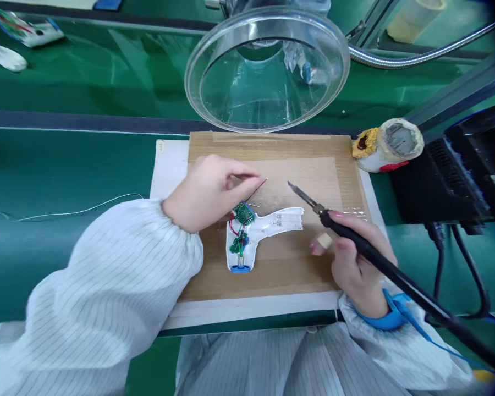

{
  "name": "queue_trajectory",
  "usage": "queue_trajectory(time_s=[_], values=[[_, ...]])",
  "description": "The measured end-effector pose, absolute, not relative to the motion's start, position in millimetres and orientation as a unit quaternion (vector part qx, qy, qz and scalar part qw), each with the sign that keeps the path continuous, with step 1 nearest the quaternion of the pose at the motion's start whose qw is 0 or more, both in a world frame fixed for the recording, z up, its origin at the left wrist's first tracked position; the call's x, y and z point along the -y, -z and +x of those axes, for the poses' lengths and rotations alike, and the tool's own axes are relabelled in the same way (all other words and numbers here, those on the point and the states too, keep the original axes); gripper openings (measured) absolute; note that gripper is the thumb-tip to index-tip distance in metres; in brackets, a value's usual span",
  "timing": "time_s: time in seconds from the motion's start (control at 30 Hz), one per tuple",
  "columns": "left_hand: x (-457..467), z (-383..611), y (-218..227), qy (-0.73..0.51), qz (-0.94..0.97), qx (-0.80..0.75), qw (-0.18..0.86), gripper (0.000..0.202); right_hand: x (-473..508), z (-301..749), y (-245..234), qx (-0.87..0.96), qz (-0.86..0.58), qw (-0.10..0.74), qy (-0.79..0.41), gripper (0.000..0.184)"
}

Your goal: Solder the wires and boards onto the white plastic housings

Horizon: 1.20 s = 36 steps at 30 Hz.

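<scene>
My left hand (223, 190) pinches a thin dark red wire (256, 190) between thumb and fingertips, its bare end pointing up and right. Below it lies a white plastic half-shell (268, 225) shaped like a thermometer gun, its handle toward the right. Inside sit a green circuit board (243, 213), a smaller board (237, 242) and red and green wires. A blue ring (240, 269) closes the shell's near end. My right hand (361, 264) is wrapped round a black soldering iron (355, 242), whose tip is in the air right of the wire, apart from it.
A cardboard sheet (206, 283) covers the work spot. Overhead hangs a clear fume hood (268, 118). At right stand a solder-stained cup (400, 140) and a black station (421, 181) with cables. A thin white wire (82, 209) lies left; more shells (41, 36) rest on the back shelf.
</scene>
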<state>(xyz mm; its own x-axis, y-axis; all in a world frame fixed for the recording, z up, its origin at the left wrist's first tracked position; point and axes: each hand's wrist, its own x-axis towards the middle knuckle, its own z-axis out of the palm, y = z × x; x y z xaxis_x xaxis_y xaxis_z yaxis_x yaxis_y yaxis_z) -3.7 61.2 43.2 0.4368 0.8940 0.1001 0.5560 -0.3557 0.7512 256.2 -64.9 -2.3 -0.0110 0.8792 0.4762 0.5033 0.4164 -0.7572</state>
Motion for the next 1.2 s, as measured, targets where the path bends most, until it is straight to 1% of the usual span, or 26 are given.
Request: queue_trajectory(time_s=[0.1,0.17,0.2,0.23,0.27,0.33,0.4,0.43,0.5,0.53,0.6,0.7,0.77,0.87,1.07,1.2], values=[[-58,7,-44,-0.219,0.724,-0.445,0.48,0.01,57,248,9,0.712,-0.514,0.441,-0.184,0.036],[-52,7,-44,-0.221,0.696,-0.43,0.53,0.009,52,245,14,0.735,-0.515,0.401,-0.182,0.041],[-48,5,-44,-0.23,0.698,-0.422,0.531,0.01,50,245,15,0.743,-0.515,0.386,-0.185,0.043],[-44,4,-45,-0.242,0.712,-0.415,0.512,0.012,49,245,17,0.748,-0.513,0.377,-0.187,0.044],[-38,2,-45,-0.255,0.74,-0.407,0.471,0.013,49,245,17,0.751,-0.511,0.374,-0.187,0.044],[-26,1,-44,-0.272,0.811,-0.389,0.342,0.018,48,246,18,0.753,-0.509,0.374,-0.186,0.044],[-14,3,-39,-0.262,0.868,-0.366,0.207,0.022,48,246,18,0.753,-0.506,0.377,-0.186,0.045],[-8,5,-35,-0.258,0.886,-0.354,0.156,0.023,48,246,18,0.754,-0.503,0.379,-0.186,0.045],[0,8,-25,-0.27,0.894,-0.346,0.09,0.023,47,245,18,0.758,-0.496,0.383,-0.182,0.047],[3,9,-19,-0.285,0.888,-0.351,0.079,0.02,48,245,18,0.76,-0.493,0.384,-0.179,0.048],[6,10,-10,-0.315,0.869,-0.368,0.105,0.016,50,246,16,0.748,-0.499,0.403,-0.17,0.046],[5,10,-3,-0.315,0.845,-0.383,0.201,0.014,58,250,10,0.703,-0.506,0.474,-0.157,0.034],[4,10,-2,-0.308,0.835,-0.388,0.238,0.013,64,254,6,0.685,-0.488,0.52,-0.147,0.028],[4,11,-2,-0.316,0.831,-0.389,0.243,0.012,69,259,2,0.686,-0.468,0.54,-0.137,0.025],[4,12,0,-0.319,0.829,-0.396,0.234,0.011,67,259,4,0.695,-0.459,0.532,-0.152,0.019],[4,13,1,-0.323,0.832,-0.392,0.221,0.012,64,256,8,0.689,-0.454,0.544,-0.15,0.02]])
